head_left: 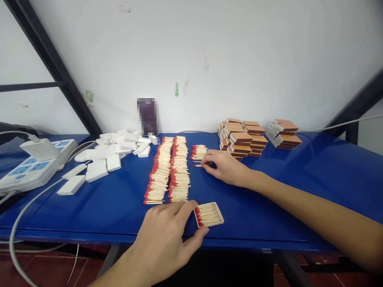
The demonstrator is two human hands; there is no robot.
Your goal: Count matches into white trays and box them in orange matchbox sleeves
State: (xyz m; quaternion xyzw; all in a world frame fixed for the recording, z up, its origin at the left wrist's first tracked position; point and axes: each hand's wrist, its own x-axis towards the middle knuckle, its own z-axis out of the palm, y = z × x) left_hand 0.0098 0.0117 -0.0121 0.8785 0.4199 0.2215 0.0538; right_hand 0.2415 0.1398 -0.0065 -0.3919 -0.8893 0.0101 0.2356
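Observation:
Near the front edge of the blue table, my left hand (172, 229) grips a white matchbox tray (220, 211) by its left end, thumb at the front and fingers behind. Red-headed matches (208, 215) lie side by side in that tray, heads to the left. Farther back, my right hand (223, 165) pinches at a match (197, 165) beside a short row of matches (198, 151). Its fingertips touch the match's right end. Two long rows of matches, a left one (160, 171) and a right one (179, 171), run from back to front, left of my right hand.
White matchbox trays (112, 147) lie piled at the left. Brown matchbox covers stand in a large stack (242, 139) and a smaller stack (285, 133) at the right rear. A power strip (36, 167) with cables sits far left. A blurred dark object (148, 116) leans against the wall.

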